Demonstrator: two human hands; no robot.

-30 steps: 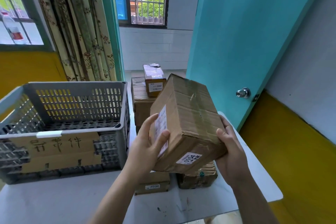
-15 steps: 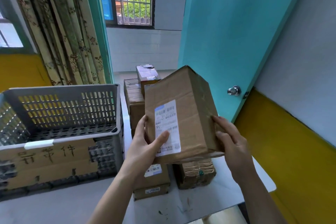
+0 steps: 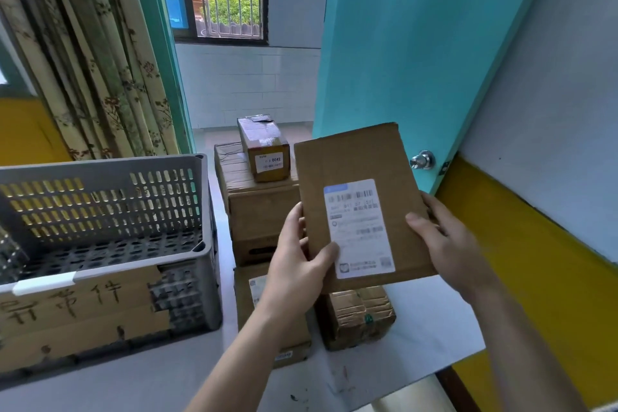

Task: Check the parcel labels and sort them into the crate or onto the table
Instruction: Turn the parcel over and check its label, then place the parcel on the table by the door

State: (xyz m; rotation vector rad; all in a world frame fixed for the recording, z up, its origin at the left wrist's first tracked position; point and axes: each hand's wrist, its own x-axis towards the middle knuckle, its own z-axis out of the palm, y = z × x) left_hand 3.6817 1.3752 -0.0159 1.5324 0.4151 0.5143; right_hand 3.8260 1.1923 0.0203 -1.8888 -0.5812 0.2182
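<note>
A parcel [image 3: 361, 177] is held upright above the table [image 3: 431, 328], its label [image 3: 359, 227] turned toward the camera. It is gripped at its left edge by the left hand [image 3: 297, 264], thumb on the front, and at its right edge by the right hand [image 3: 448, 244]. A grey crate [image 3: 200, 244] stands to the left. Other boxes [image 3: 257, 211] lie beneath and behind the parcel.

Brown parcel [image 3: 361, 164], white label [image 3: 359, 227], grey crate [image 3: 100, 170]

The white table [image 3: 418, 328] carries a grey crate [image 3: 187, 211] at its left. Right of the crate, cardboard parcels [image 3: 357, 318] rest on the surface, near and far.
</note>
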